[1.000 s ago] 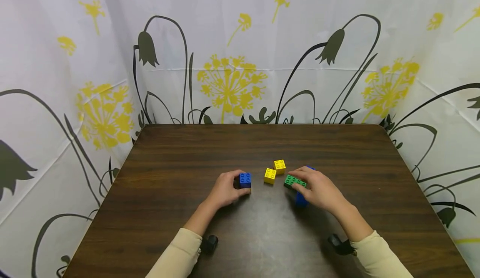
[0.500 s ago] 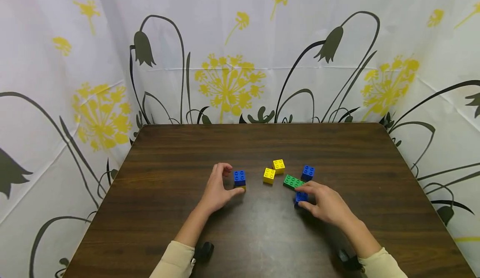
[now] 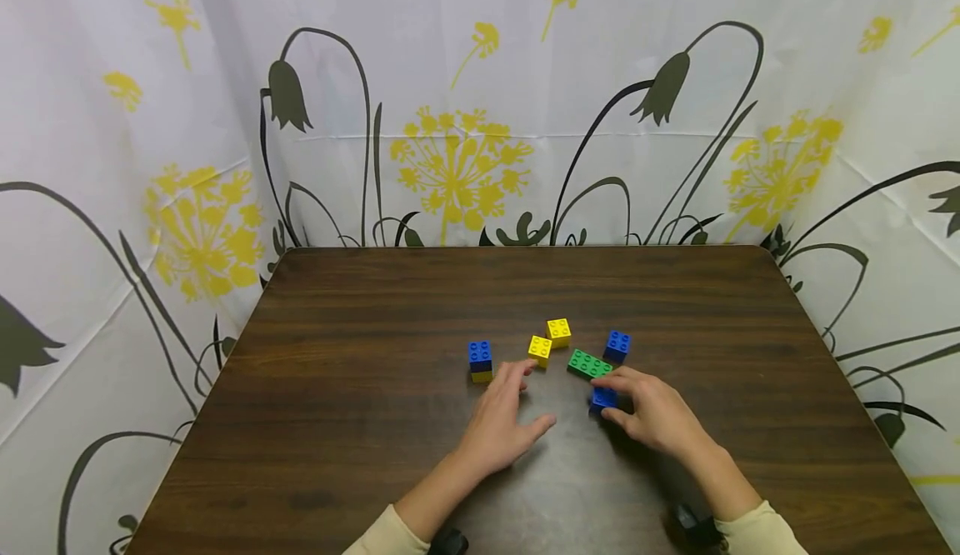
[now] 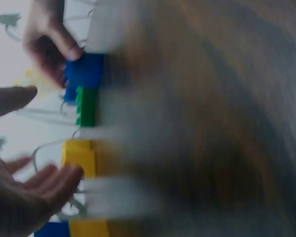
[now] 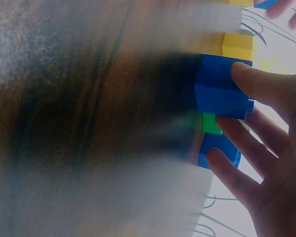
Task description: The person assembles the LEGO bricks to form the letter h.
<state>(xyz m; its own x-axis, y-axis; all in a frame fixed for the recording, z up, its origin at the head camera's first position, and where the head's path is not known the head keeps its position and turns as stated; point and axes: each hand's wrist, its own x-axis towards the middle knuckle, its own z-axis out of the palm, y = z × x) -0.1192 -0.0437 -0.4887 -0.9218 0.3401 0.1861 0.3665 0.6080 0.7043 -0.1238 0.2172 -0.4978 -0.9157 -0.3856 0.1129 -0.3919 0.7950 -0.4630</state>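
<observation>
My right hand (image 3: 662, 415) pinches a near blue toy brick (image 3: 602, 399) that sits on the table; in the right wrist view the thumb lies against that brick's side. Just beyond it are a green toy brick (image 3: 588, 363), longer than the others, and another blue brick (image 3: 618, 345). Empty, with its fingers spread, my left hand (image 3: 495, 430) hovers between the bricks and the table's near side. Left of its fingertips stands a stack, a blue brick (image 3: 480, 355) on top of a yellow brick (image 3: 482, 377). Fast motion blurs the left wrist view.
Two yellow bricks (image 3: 539, 350) sit close together in the middle, beyond my left fingertips. The dark wooden table (image 3: 360, 305) ends at a white curtain (image 3: 465, 80) printed with flowers.
My left hand has let go of the blue and yellow stack and moved right, toward the near blue brick. My right hand has shifted from the green brick to the near blue one.
</observation>
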